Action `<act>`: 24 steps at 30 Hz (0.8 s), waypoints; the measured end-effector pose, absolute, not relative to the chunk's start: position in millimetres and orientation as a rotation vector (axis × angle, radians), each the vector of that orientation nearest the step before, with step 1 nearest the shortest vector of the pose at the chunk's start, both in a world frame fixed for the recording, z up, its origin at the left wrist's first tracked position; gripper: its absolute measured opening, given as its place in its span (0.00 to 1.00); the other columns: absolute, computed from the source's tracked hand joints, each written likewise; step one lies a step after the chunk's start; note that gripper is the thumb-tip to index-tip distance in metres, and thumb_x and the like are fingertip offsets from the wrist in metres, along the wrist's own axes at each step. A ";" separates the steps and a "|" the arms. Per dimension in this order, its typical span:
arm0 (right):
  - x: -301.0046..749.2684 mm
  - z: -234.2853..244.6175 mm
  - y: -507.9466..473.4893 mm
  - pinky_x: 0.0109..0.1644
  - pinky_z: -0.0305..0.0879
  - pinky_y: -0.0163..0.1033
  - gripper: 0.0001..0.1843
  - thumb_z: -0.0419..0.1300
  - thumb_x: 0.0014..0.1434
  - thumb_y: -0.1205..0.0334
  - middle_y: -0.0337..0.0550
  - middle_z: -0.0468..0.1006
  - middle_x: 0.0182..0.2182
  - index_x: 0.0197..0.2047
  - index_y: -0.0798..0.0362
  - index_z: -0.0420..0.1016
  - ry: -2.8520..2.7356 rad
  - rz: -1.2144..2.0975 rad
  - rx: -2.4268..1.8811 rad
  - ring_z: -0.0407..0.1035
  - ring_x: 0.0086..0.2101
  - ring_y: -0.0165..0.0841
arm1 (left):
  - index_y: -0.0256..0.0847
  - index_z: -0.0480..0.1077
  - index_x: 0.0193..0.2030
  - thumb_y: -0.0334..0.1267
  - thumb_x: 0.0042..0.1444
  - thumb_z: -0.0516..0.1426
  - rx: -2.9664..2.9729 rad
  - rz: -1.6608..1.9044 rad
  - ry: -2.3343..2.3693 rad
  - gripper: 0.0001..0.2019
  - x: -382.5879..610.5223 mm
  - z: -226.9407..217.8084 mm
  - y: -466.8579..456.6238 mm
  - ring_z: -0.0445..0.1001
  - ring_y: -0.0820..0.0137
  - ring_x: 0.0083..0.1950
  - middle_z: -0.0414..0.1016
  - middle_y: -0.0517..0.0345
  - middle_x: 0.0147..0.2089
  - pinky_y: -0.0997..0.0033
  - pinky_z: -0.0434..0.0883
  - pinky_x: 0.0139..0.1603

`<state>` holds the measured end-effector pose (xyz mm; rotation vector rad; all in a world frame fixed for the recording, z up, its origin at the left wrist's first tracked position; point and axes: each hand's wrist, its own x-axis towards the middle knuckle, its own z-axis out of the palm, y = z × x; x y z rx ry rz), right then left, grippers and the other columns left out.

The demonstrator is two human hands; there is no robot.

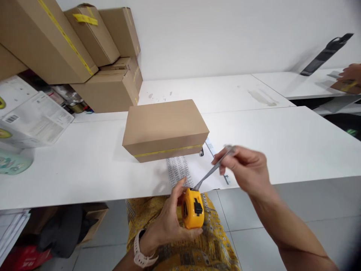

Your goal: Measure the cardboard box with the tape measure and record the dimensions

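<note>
My left hand [168, 218] is wrapped round a yellow tape measure [193, 215] with a black button, held over my lap just off the table's front edge. A grey blade [211, 172], slightly blurred, runs from its mouth up to my right hand [248, 167], which pinches the far end. Beyond both hands a closed cardboard box [166, 128] with a yellow tape strip along its side stands on the white table [93, 162]. Printed paper [179, 169] lies partly beneath the box, and a small black item [201, 152] shows at its corner.
Several cardboard boxes [109, 88] are stacked at the back left. Near them stand a white carton [36, 118] and a pale green container [14, 162]. At far right, another person's hand [351, 73] is by a dark bottle [324, 56]. A white wall borders the table's back.
</note>
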<state>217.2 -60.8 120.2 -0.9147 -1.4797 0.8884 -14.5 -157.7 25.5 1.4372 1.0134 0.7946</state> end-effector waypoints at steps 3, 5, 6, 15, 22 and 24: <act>211.9 109.2 -81.0 0.25 0.69 0.42 0.07 0.70 0.58 0.61 0.38 0.81 0.25 0.28 0.43 0.80 -1.725 0.668 -0.904 0.74 0.24 0.35 | 0.50 0.43 0.75 0.41 0.47 0.71 1.493 0.931 1.023 0.54 -12.6 30.5 -154.2 0.73 0.53 0.59 0.68 0.46 0.62 0.49 0.71 0.62; 216.0 101.8 -80.2 0.25 0.67 0.41 0.07 0.68 0.59 0.62 0.37 0.81 0.23 0.29 0.44 0.80 -1.747 0.566 -0.960 0.73 0.23 0.33 | 0.50 0.45 0.75 0.42 0.46 0.71 1.539 1.033 1.030 0.54 -14.6 32.3 -154.1 0.74 0.52 0.57 0.69 0.46 0.59 0.50 0.73 0.59; 220.4 96.9 -74.8 0.25 0.66 0.41 0.09 0.67 0.61 0.60 0.37 0.80 0.23 0.27 0.45 0.78 -1.717 0.544 -1.029 0.72 0.22 0.33 | 0.50 0.45 0.75 0.42 0.46 0.72 1.572 1.082 1.043 0.55 -17.0 33.7 -154.0 0.74 0.52 0.56 0.70 0.45 0.59 0.51 0.73 0.58; 239.8 30.8 41.3 0.38 0.65 0.43 0.13 0.53 0.64 0.54 0.47 0.82 0.40 0.47 0.50 0.71 -1.844 0.531 -1.636 0.74 0.36 0.39 | 0.49 0.53 0.72 0.44 0.52 0.70 2.280 1.539 1.399 0.44 -47.9 107.2 -69.7 0.72 0.50 0.62 0.66 0.44 0.66 0.51 0.76 0.56; 219.9 24.7 79.5 0.35 0.58 0.40 0.17 0.53 0.64 0.56 0.51 0.81 0.47 0.54 0.50 0.69 -2.144 0.373 -1.853 0.74 0.42 0.44 | 0.46 0.60 0.70 0.47 0.65 0.59 2.587 1.335 1.656 0.29 -48.7 119.8 0.9 0.64 0.46 0.70 0.57 0.38 0.72 0.42 0.67 0.65; 220.7 23.5 79.3 0.36 0.59 0.41 0.17 0.53 0.64 0.58 0.52 0.81 0.49 0.55 0.50 0.69 -2.203 0.313 -1.837 0.74 0.44 0.44 | 0.47 0.56 0.72 0.54 0.60 0.63 2.631 1.257 1.638 0.38 -53.7 116.3 6.7 0.60 0.42 0.72 0.52 0.37 0.75 0.38 0.65 0.66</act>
